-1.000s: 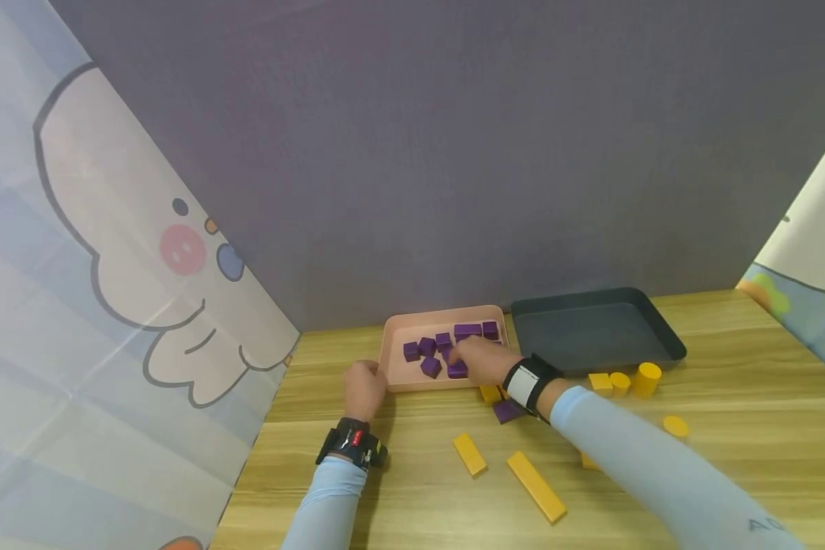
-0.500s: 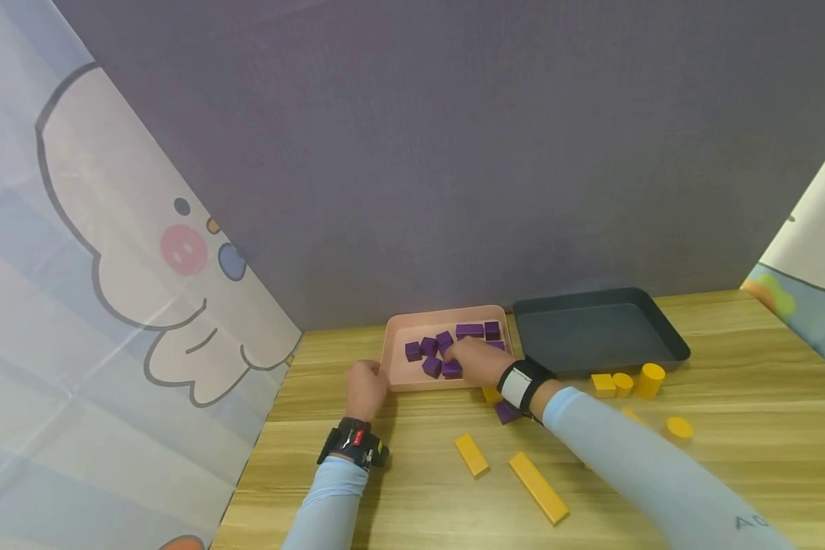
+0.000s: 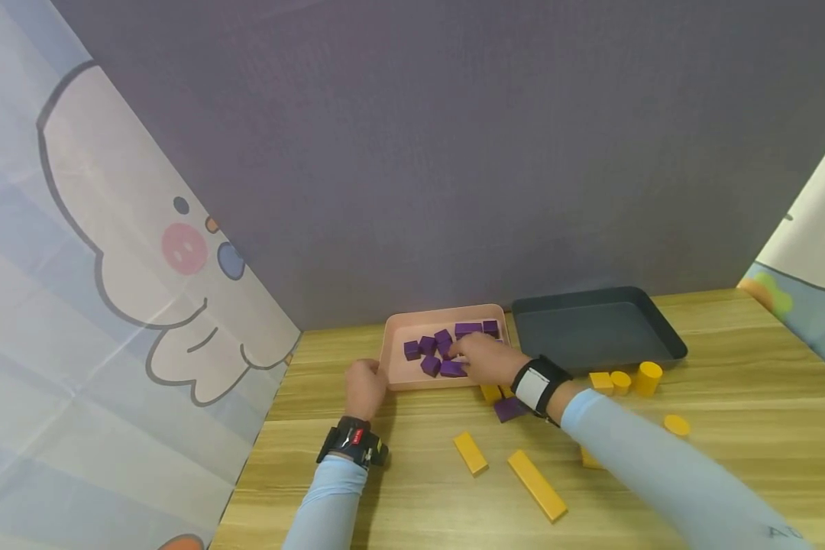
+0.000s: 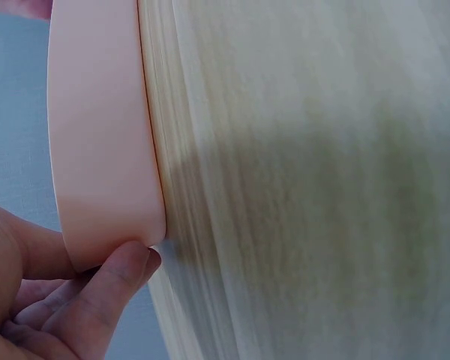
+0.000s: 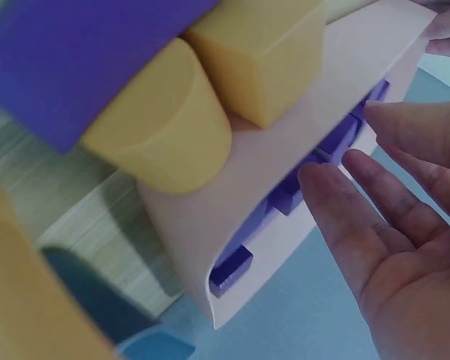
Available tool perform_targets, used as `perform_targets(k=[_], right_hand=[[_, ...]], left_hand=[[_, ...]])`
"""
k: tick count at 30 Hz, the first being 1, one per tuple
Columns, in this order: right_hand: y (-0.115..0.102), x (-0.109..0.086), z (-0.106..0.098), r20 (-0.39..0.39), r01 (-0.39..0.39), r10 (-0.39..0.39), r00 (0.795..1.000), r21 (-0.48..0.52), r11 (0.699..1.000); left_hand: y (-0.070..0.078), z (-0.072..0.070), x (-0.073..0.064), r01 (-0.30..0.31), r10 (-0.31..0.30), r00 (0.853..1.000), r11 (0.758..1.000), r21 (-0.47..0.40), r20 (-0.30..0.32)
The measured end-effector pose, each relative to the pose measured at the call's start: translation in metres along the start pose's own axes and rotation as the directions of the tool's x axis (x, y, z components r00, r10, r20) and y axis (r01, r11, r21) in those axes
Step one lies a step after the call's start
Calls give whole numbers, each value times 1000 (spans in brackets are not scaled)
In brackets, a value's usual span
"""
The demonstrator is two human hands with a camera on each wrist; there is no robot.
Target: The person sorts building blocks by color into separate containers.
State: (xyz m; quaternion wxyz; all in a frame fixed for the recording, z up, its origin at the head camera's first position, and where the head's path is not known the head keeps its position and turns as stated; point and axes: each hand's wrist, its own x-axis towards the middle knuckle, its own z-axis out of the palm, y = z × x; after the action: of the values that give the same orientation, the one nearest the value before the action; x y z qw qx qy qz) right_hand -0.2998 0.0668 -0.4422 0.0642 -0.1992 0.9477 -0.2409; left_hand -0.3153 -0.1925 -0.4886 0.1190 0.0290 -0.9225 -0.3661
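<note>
My left hand [image 3: 366,389] pinches the near left corner of a shallow pink tray [image 3: 400,377]. In the left wrist view, the thumb and fingers [image 4: 109,289] bend round the tray's corner wall. Several purple blocks lie inside the tray, among them a small cube [image 3: 411,351] at the left and a longer block [image 3: 468,330] at the back. My right hand [image 3: 488,359] reaches over the tray's right half, fingertips down among the blocks. The right wrist view shows its fingers [image 5: 345,202] loosely extended and apart, with nothing held between them.
A dark grey tray [image 3: 591,336] stands right of the pink one. Against the pink tray's front sit yellow blocks [image 3: 490,393] and a purple block [image 3: 509,409]. Yellow bars [image 3: 538,486] and a yellow cylinder [image 3: 648,379] lie on the wooden table [image 3: 412,504]. A grey wall [image 3: 412,153] rises behind.
My right hand has drawn slightly back to the right over the purple blocks, and the front block beside its fingers lies a little differently. The left hand stays at the pink tray's corner.
</note>
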Motion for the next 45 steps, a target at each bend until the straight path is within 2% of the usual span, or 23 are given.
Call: perform_targets(k=[6, 12, 16, 20, 30, 45], right_hand=[[1, -31, -6, -47, 58, -62, 997, -88, 994], [6, -78, 8, -58, 151, -169, 984, -234, 960], [10, -110, 17, 17, 150, -151, 988, -257, 955], [16, -129, 23, 79, 124, -107, 991, -271, 955], [21, -146, 26, 164, 43, -7, 986, -214, 976], [24, -149, 31, 135, 51, -22, 991, -216, 975]], left_hand=[[0, -1, 0, -1, 1, 1000, 1000, -1, -6], [1, -1, -1, -15, 15, 1000, 1000, 1, -15], [2, -2, -2, 4, -4, 1000, 1000, 9, 0], [2, -4, -2, 6, -6, 1000, 1000, 12, -1], [3, -3, -3, 16, -16, 1000, 999, 36, 5], [1, -1, -1, 25, -25, 1000, 999, 29, 8]])
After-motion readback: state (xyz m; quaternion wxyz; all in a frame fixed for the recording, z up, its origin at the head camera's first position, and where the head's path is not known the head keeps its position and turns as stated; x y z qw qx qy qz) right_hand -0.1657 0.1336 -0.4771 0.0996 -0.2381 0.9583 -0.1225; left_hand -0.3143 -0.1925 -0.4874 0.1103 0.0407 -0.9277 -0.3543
